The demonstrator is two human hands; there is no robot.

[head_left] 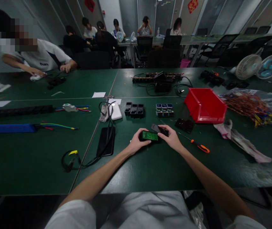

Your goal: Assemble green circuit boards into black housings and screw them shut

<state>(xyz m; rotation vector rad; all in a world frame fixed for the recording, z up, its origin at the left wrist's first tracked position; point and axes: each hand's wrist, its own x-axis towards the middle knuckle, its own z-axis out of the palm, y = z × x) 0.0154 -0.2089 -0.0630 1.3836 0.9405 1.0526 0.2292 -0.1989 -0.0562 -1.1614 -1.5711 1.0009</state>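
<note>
My left hand [137, 141] is closed around a black housing with a green circuit board [149, 135] showing in its open face. Close beside it, my right hand [172, 138] grips a flat black cover [159, 129], tilted over the board's upper right corner. Whether the cover touches the housing I cannot tell. Just beyond my hands stand several black housings [134, 109] and a group of small modules [164, 110] with dark blue tops. To the right of my right hand lies an orange-handled screwdriver [200, 146], near some small black parts [185, 125].
A red bin [206, 106] stands at right, with bundled copper-coloured wires [248, 106] and a pale glove [245, 143] near it. On the left are a black phone [105, 141], a white power bank [115, 111], cables and a blue strip [9, 128]. A co-worker [47, 57] sits across the table.
</note>
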